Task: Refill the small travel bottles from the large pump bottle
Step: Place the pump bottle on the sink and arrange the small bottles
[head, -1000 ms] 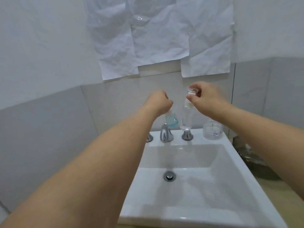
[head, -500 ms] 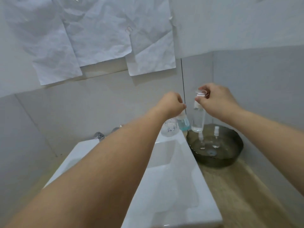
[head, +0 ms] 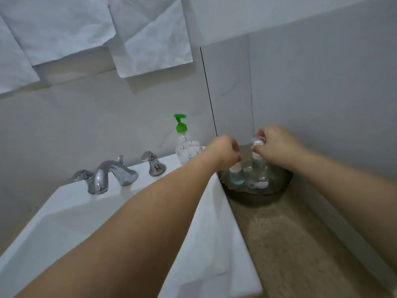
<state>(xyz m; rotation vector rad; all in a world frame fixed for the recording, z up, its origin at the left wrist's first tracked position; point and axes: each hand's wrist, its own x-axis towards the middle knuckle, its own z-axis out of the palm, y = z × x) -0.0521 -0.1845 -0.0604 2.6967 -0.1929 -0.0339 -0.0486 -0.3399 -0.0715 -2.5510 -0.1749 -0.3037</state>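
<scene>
Beside the white sink [head: 206,229], both hands lower travel bottles into the dark bowl [head: 281,186]: left hand [head: 225,152] gripping the blue-filled bottle [head: 237,176], right hand [head: 277,145] pinching the clear bottle [head: 261,173]; releasing them upright appears next, pump bottle [head: 184,147] standing untouched behind.

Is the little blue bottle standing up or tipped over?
Standing up. The left hand holds the blue bottle by its top, straight, inside the dark bowl.

Your left hand [head: 225,152] grips the top of a small bottle with blue liquid [head: 237,176], and your right hand [head: 277,147] pinches the top of a tall clear bottle [head: 260,168]. Both bottles are over the dark round bowl [head: 279,190]. The green-topped clear pump bottle [head: 184,145] stands on the white sink [head: 214,244], beside the chrome faucet [head: 111,175].
</scene>
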